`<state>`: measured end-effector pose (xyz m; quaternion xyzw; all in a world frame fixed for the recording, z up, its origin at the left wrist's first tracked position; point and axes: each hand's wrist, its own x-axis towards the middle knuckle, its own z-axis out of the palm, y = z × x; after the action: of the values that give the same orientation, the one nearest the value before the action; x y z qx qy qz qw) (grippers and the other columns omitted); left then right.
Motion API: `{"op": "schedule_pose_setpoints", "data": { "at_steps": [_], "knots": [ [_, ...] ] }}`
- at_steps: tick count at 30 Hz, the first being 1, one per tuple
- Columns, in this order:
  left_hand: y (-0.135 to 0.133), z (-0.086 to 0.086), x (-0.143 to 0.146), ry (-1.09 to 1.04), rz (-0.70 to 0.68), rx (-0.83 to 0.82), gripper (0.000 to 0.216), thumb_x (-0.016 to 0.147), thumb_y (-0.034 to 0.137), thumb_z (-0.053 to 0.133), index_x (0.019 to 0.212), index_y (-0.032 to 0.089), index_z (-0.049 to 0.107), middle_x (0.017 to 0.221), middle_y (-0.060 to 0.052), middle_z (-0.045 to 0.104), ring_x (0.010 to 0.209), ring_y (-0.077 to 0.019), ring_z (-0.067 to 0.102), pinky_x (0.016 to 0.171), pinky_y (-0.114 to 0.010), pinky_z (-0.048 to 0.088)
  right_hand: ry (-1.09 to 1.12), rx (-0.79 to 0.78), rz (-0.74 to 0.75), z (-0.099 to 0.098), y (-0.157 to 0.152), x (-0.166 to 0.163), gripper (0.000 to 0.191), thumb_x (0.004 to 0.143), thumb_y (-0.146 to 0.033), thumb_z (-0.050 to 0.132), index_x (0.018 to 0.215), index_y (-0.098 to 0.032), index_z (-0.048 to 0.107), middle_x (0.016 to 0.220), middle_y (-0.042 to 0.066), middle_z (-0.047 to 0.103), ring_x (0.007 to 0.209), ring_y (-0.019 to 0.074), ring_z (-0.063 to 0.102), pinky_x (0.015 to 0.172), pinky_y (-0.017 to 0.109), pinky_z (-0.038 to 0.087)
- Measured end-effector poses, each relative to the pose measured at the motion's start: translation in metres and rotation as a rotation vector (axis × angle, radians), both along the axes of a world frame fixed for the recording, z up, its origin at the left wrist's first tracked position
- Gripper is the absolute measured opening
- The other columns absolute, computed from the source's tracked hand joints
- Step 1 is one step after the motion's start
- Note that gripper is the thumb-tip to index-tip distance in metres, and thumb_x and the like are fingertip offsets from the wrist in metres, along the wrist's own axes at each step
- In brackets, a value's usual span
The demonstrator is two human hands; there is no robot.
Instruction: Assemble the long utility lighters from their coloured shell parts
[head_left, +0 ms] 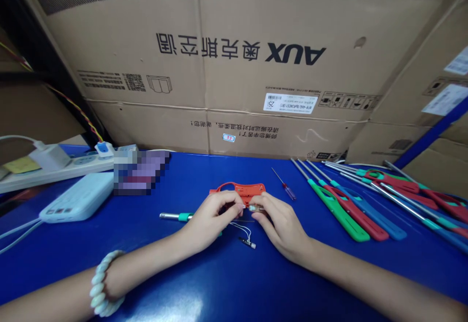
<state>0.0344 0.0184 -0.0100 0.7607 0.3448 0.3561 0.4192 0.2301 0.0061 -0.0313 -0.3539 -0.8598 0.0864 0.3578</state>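
My left hand (pixel 214 217) and my right hand (pixel 280 222) meet at mid-table, both pinching a small clear part with thin white wires (pixel 243 228) hanging from it. A small black-and-white piece (pixel 248 242) lies at the wires' end. Just behind my fingers lies an opened red lighter shell (pixel 243 190). A metal tube with a teal collar (pixel 175 216) pokes out to the left of my left hand. My left wrist wears a pale bead bracelet (pixel 104 283).
Several long-nosed lighters in green, red and blue (pixel 351 210) lie at the right. A small red-handled screwdriver (pixel 284 184) rests near them. A white power bank (pixel 78 198) and a power strip (pixel 54 163) sit at the left. Big cardboard boxes (pixel 219 64) wall the back.
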Motion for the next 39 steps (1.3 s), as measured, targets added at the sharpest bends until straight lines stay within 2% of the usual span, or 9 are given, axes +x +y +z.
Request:
{"op": "schedule_pose_setpoints", "data": {
  "at_steps": [4, 14, 19, 27, 32, 36, 39],
  "knots": [
    [-0.001, 0.001, 0.000, 0.025, 0.004, 0.037, 0.024, 0.089, 0.025, 0.045, 0.068, 0.016, 0.051, 0.066, 0.003, 0.049, 0.062, -0.0117, 0.042, 0.060, -0.023, 0.033, -0.054, 0.026, 0.011, 0.002, -0.001, 0.001, 0.024, 0.099, -0.026, 0.033, 0.103, -0.017, 0.054, 0.091, 0.009, 0.060, 0.083, 0.0211, 0.058, 0.074, 0.033, 0.046],
    [-0.005, 0.007, 0.001, 0.088, -0.050, 0.118, 0.027, 0.092, 0.024, 0.042, 0.068, 0.016, 0.051, 0.069, 0.001, 0.050, 0.067, -0.0134, 0.046, 0.065, -0.024, 0.035, -0.127, 0.107, -0.002, -0.001, 0.000, -0.002, 0.029, 0.100, -0.026, 0.030, 0.095, -0.015, 0.057, 0.084, 0.008, 0.060, 0.078, 0.0194, 0.057, 0.068, 0.029, 0.046],
    [-0.007, 0.012, 0.001, 0.128, -0.093, 0.165, 0.028, 0.093, 0.024, 0.042, 0.067, 0.016, 0.050, 0.070, 0.000, 0.052, 0.069, -0.0142, 0.048, 0.068, -0.025, 0.037, -0.185, 0.223, -0.039, -0.003, 0.001, -0.002, 0.038, 0.101, -0.030, 0.025, 0.083, -0.017, 0.055, 0.075, 0.007, 0.059, 0.066, 0.0187, 0.053, 0.059, 0.029, 0.040],
    [-0.011, 0.013, 0.002, 0.209, -0.051, 0.185, 0.028, 0.093, 0.021, 0.040, 0.068, 0.015, 0.051, 0.069, -0.001, 0.055, 0.067, -0.0149, 0.049, 0.065, -0.026, 0.037, -0.266, 0.396, -0.115, -0.004, 0.000, -0.004, 0.041, 0.102, -0.028, 0.024, 0.078, -0.016, 0.056, 0.071, 0.006, 0.059, 0.063, 0.0179, 0.050, 0.059, 0.029, 0.032],
    [-0.008, 0.015, 0.002, 0.200, -0.065, 0.172, 0.026, 0.093, 0.019, 0.043, 0.069, 0.015, 0.054, 0.071, 0.000, 0.057, 0.069, -0.0140, 0.052, 0.066, -0.024, 0.038, -0.247, 0.370, -0.106, -0.002, 0.000, -0.005, 0.041, 0.102, -0.029, 0.023, 0.078, -0.017, 0.055, 0.070, 0.006, 0.060, 0.061, 0.0172, 0.050, 0.059, 0.029, 0.032],
    [0.001, 0.011, 0.001, 0.215, -0.048, 0.170, 0.020, 0.093, 0.021, 0.047, 0.078, 0.015, 0.060, 0.077, 0.000, 0.062, 0.070, -0.0140, 0.054, 0.065, -0.024, 0.039, -0.147, 0.205, -0.130, 0.000, 0.001, -0.003, 0.036, 0.102, -0.029, 0.024, 0.082, -0.019, 0.052, 0.073, 0.004, 0.061, 0.063, 0.0168, 0.052, 0.060, 0.028, 0.035],
    [0.007, 0.004, 0.001, 0.313, -0.031, 0.285, 0.007, 0.088, 0.016, 0.057, 0.086, 0.017, 0.064, 0.085, -0.001, 0.064, 0.078, -0.0162, 0.057, 0.070, -0.026, 0.041, -0.052, 0.098, -0.165, 0.001, 0.000, 0.000, 0.029, 0.101, -0.028, 0.027, 0.086, -0.020, 0.051, 0.075, 0.003, 0.061, 0.064, 0.0170, 0.054, 0.061, 0.028, 0.036]
  ]
}}
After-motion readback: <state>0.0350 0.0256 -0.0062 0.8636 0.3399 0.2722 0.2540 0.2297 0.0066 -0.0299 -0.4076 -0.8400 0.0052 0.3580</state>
